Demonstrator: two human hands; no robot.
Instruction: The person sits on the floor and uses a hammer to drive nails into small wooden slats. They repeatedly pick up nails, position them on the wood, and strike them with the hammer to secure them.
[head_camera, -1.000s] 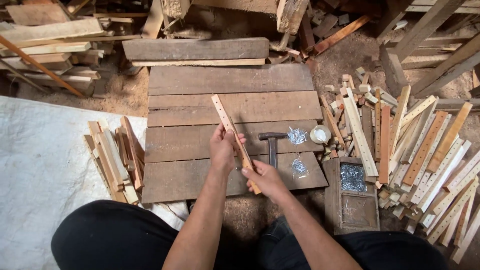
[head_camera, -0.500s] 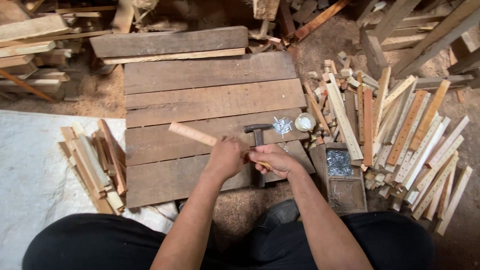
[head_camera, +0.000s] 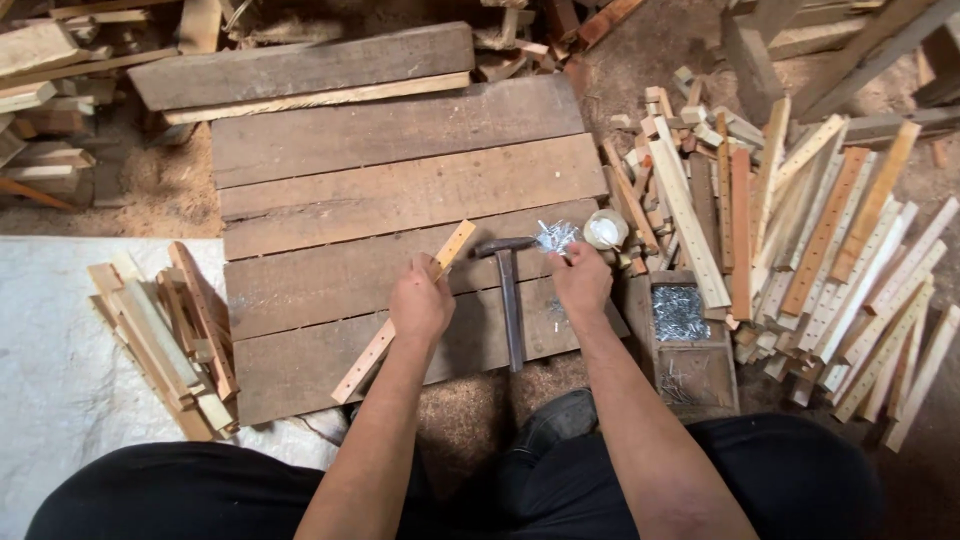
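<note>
My left hand (head_camera: 420, 300) presses a thin wooden slat (head_camera: 372, 350) with small holes flat on the dark plank board (head_camera: 400, 190); the slat runs diagonally from lower left to upper right. My right hand (head_camera: 582, 280) reaches over a small heap of nails (head_camera: 556, 237) beside a hammer (head_camera: 508, 295) lying on the board. Whether its fingertips pinch a nail is hidden. A small white round pot (head_camera: 604, 230) sits just right of the nails.
A wooden box (head_camera: 690, 345) holding more nails stands right of the board. A big pile of drilled slats (head_camera: 830, 270) lies further right. A stack of short slats (head_camera: 165, 335) rests on white sheeting (head_camera: 60, 380) at left. Scrap timber lies behind.
The slat has been turned and laid down on the board, held by my left hand alone. My right hand let go of it and moved up to the nail heap.
</note>
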